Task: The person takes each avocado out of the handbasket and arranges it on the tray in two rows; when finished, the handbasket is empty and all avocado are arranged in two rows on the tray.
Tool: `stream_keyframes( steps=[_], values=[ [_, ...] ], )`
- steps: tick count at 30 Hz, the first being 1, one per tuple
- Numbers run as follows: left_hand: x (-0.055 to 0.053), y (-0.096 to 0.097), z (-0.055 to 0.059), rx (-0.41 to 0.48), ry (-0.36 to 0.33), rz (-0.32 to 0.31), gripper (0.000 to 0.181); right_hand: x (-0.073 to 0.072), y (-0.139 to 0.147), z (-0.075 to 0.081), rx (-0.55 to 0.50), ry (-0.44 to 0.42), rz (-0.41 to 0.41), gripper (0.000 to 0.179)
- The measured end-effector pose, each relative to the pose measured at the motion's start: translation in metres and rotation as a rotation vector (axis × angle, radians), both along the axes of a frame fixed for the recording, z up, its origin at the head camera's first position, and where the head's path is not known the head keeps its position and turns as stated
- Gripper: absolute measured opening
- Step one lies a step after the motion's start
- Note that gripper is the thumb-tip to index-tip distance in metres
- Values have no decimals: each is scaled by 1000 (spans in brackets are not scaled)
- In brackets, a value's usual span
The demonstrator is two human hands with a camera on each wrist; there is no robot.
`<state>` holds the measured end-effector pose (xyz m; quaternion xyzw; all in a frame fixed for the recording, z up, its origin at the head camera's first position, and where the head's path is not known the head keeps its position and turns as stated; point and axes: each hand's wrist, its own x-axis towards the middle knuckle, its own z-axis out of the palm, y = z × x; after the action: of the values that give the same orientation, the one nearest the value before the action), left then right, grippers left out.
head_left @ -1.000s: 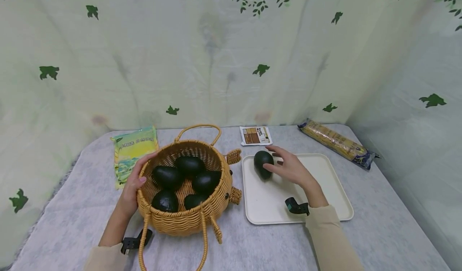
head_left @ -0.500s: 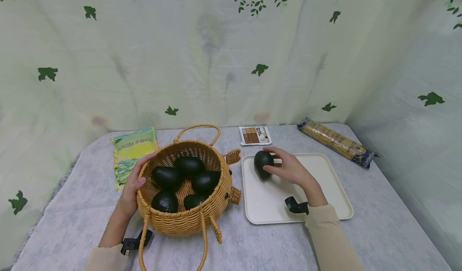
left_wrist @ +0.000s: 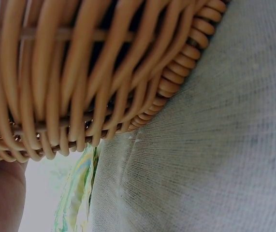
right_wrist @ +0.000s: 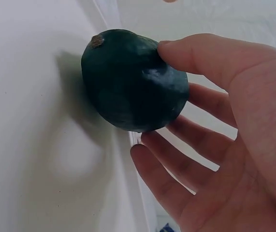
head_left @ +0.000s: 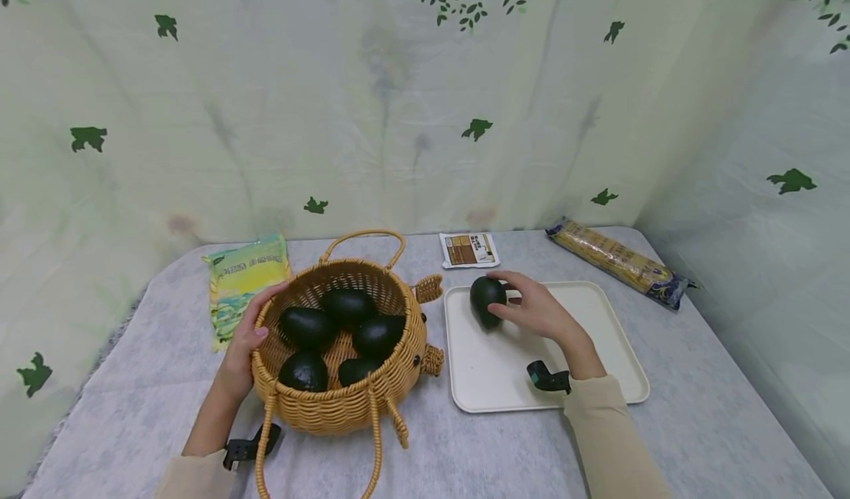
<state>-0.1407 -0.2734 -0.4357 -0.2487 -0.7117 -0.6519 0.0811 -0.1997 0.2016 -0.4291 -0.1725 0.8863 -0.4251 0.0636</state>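
Note:
My left hand (head_left: 242,340) holds the left rim of a round wicker basket (head_left: 332,418), its thumb over the inner edge. Inside lie several dark green avocados (head_left: 303,370). In the left wrist view the basket's woven side (left_wrist: 55,72) fills the upper left, and only a bit of the hand shows. Over the white tray (head_left: 491,381), my right hand (head_left: 534,311) pinches one avocado (head_left: 486,301) between thumb and fingers. The right wrist view shows the thumb on this avocado (right_wrist: 133,82) and fingers against its far side; a shadow falls on the tray beside it.
A yellow-green packet (head_left: 249,281) lies behind the basket's left side. A small white packet (head_left: 470,250) sits beyond the tray, and a long bag of noodles (head_left: 617,264) lies at the back right. The basket's handles (head_left: 377,447) stick out front and back.
My right thumb and fingers have closed onto the avocado on the tray, which has shifted slightly to the right. My left hand and the basket stay in place.

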Motion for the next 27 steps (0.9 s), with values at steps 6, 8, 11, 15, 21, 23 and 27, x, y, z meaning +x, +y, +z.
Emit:
stream_keyframes(
  steps=[6, 8, 11, 15, 21, 23, 27],
  values=[
    [1, 1, 1, -7, -6, 9, 60, -1, -1, -2, 8, 17, -9, 63],
    [1, 1, 1, -8, -17, 12, 60, -1, -1, -2, 9, 26, -9, 63],
    [0, 1, 1, -16, -17, 12, 60, -1, 0, 0, 9, 33, -14, 63],
    [0, -1, -1, -34, -26, 30, 60, -1, 0, 1, 4, 46, -10, 62],
    [-1, -2, -5, -27, -32, 51, 60, 0, -1, 3, 3, 73, -19, 62],
    [-2, -2, -5, -16, -20, 43, 60, 0, -1, 4, 5, 84, -25, 62],
    [-2, -1, -3, -4, -7, 30, 60, 0, -1, 6, -6, 101, -40, 62]
  ],
)
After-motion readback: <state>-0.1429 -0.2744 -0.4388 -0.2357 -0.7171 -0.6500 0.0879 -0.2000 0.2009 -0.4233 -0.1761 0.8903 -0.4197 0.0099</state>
